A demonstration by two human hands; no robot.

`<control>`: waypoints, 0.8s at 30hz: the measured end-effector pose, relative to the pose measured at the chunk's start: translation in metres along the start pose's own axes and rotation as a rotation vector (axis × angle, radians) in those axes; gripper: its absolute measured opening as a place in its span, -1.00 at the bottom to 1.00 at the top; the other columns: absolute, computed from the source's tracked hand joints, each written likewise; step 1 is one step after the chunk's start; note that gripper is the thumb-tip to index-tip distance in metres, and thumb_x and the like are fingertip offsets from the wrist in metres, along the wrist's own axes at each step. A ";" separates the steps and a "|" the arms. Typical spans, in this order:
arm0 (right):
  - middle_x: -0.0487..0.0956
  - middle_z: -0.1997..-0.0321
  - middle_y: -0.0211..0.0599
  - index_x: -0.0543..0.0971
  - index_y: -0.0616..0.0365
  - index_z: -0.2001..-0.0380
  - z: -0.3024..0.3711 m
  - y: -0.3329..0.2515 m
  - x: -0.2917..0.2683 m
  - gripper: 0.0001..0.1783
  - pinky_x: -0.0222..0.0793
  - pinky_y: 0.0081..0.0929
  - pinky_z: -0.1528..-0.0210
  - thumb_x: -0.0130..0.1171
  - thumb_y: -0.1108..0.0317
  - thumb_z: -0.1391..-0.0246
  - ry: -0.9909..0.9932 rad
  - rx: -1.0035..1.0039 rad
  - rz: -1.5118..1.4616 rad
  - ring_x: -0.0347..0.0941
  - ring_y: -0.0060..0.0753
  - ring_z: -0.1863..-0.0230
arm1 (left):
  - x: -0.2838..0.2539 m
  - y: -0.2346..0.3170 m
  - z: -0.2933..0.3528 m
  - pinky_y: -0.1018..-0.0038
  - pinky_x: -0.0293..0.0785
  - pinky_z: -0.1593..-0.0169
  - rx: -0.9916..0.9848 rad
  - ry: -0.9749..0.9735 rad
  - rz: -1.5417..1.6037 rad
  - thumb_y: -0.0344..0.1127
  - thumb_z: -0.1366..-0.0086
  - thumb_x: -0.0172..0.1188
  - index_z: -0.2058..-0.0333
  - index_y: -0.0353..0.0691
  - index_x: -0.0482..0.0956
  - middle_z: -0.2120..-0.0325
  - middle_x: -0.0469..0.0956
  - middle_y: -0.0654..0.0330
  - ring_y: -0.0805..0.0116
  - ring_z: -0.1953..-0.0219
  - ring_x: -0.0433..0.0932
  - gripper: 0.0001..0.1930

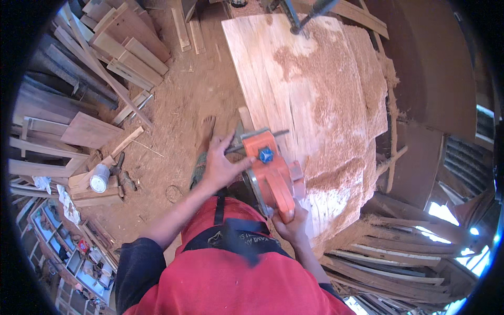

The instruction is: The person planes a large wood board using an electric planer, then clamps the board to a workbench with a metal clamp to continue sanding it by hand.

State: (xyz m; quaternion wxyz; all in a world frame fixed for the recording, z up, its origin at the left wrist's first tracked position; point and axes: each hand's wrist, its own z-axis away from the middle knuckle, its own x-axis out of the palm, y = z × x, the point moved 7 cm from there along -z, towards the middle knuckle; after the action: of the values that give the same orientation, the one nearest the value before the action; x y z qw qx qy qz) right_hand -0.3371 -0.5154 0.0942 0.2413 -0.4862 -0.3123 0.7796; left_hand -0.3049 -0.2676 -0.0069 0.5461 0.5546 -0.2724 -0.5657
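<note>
An orange electric planer (278, 164) with a blue front knob is in front of my body, at the near left edge of a wide wooden panel (252, 63). My right hand (294, 224) is wrapped round its rear handle. At the planer's front left side is my left hand (220, 164), its thumb against the body beside the knob and its fingers by a dark metal bracket. What those fingers press on is partly hidden. Wood shavings (336, 100) cover much of the panel's right side.
A dark clamp-like metal piece (296, 23) stands at the panel's far edge. Boards (126, 39) lean at the far left. A white container (100, 177) sits near wood blocks on the sawdust-strewn floor (173, 115). Stacked planks (388, 257) lie at the near right.
</note>
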 end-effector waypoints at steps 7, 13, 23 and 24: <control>0.61 0.48 -0.13 0.58 0.25 0.28 -0.149 -0.085 0.035 -0.74 0.48 -0.30 0.37 0.29 0.40 0.09 0.016 -0.155 0.028 0.60 -0.27 0.46 | -0.073 -0.019 -0.156 0.30 0.43 -0.12 0.068 0.072 0.041 0.11 0.07 0.57 -0.13 -0.52 0.46 0.07 0.54 -0.08 0.13 -0.01 0.53 -0.05; 0.60 0.51 -0.13 0.58 0.25 0.37 -0.233 -0.145 0.048 -0.80 0.48 -0.31 0.35 0.24 0.39 0.09 0.098 -0.257 0.037 0.61 -0.23 0.46 | -0.118 0.007 -0.243 0.40 0.49 -0.07 0.049 -0.041 0.156 0.08 -0.01 0.54 -0.17 -0.49 0.45 0.09 0.65 0.01 0.33 0.06 0.61 -0.10; 0.57 0.48 0.01 0.54 0.27 0.35 -0.325 -0.210 0.064 -0.74 0.44 -0.24 0.35 0.25 0.36 0.13 0.155 -0.348 -0.096 0.53 -0.10 0.46 | -0.173 0.014 -0.335 0.47 0.48 -0.06 0.047 -0.039 0.072 0.13 -0.05 0.51 -0.18 -0.51 0.43 0.07 0.65 0.06 0.43 0.07 0.59 -0.08; 0.56 0.48 0.03 0.54 0.27 0.34 -0.331 -0.216 0.064 -0.73 0.44 -0.23 0.34 0.26 0.35 0.14 0.160 -0.361 -0.102 0.53 -0.06 0.46 | -0.177 0.009 -0.345 0.48 0.48 -0.06 0.057 -0.013 0.068 0.13 -0.05 0.51 -0.20 -0.50 0.42 0.07 0.65 0.05 0.43 0.06 0.59 -0.07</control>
State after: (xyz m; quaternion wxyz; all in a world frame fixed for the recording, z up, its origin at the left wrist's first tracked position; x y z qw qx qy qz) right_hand -0.0466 -0.2395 0.1009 0.2135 -0.5656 -0.4510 0.6566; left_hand -0.0200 -0.0043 -0.0223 0.5473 0.5567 -0.3104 -0.5424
